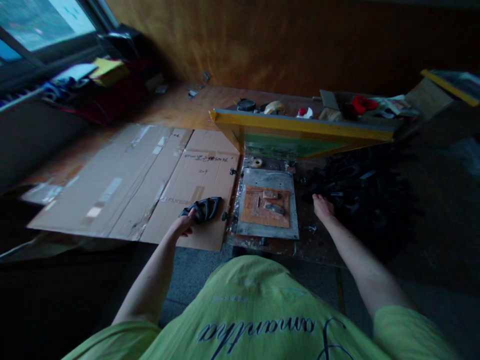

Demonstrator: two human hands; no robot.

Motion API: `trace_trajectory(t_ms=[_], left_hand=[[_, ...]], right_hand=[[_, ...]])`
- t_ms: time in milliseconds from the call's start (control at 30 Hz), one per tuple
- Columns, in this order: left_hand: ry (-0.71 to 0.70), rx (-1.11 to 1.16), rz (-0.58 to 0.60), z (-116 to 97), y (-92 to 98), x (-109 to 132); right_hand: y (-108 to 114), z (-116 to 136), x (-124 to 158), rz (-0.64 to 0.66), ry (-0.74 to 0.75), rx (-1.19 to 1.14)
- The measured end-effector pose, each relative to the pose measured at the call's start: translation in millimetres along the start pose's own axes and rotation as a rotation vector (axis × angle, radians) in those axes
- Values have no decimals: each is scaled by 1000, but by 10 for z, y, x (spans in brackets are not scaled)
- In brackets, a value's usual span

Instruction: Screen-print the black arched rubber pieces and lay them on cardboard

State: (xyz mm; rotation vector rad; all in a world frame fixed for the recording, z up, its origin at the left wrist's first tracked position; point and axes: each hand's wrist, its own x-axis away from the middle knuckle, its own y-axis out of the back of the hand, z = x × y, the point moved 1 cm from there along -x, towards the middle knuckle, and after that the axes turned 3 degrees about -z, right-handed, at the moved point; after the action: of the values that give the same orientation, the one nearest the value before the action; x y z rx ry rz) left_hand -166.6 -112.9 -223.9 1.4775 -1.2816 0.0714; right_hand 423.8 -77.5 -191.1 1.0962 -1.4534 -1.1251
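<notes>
My left hand [183, 223] is closed on the near end of a black, curved plastic part [205, 209] with open ribs, its thumb on top. That part rests on or just above the flattened cardboard [180, 165], close to its right edge. At the left edge of a dark heap of black parts [356, 190], my right hand [323, 206] has its fingers drawn together. What they hold, if anything, blends into the dark pile. Between my hands lies a grey metal plate [245, 227] bearing a brown board [249, 212] with small blocks on it.
A screen-printing frame [300, 120] edged in yellow tape stands tilted up behind the plate. A roll of tape [257, 162] lies beneath it. Small clamps [224, 216] sit along the cardboard's right edge. An open box [375, 107] with odds and ends is at the back right.
</notes>
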Motion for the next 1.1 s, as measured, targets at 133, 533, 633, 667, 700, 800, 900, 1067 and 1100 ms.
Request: trace_trajectory(t_ms=[133, 533, 633, 667, 700, 800, 900, 1067, 1100], left_hand=[[32, -122, 43, -176, 118, 78], [-871, 845, -6, -2459, 425, 1413], [-937, 942, 7, -2752, 434, 1638], [-940, 941, 9, -2782, 428, 1670], [-941, 937, 8, -2779, 417, 1686], [-949, 930, 1, -2586, 353, 1688], [-929, 878, 11, -2198, 216, 1670], [-736, 659, 117, -1514, -245, 1480], [-699, 607, 121, -1416, -353, 1407]], right_hand=[[164, 65, 48, 26, 64, 52], [460, 1097, 267, -379, 245, -975], [297, 1393, 399, -378, 370, -899], [264, 1444, 433, -373, 402, -836], [245, 1471, 460, -367, 425, -767], [282, 1414, 495, -351, 476, -599], [437, 1130, 427, -389, 393, -585], [872, 619, 85, -537, 109, -604], [972, 630, 13, -567, 99, -604]])
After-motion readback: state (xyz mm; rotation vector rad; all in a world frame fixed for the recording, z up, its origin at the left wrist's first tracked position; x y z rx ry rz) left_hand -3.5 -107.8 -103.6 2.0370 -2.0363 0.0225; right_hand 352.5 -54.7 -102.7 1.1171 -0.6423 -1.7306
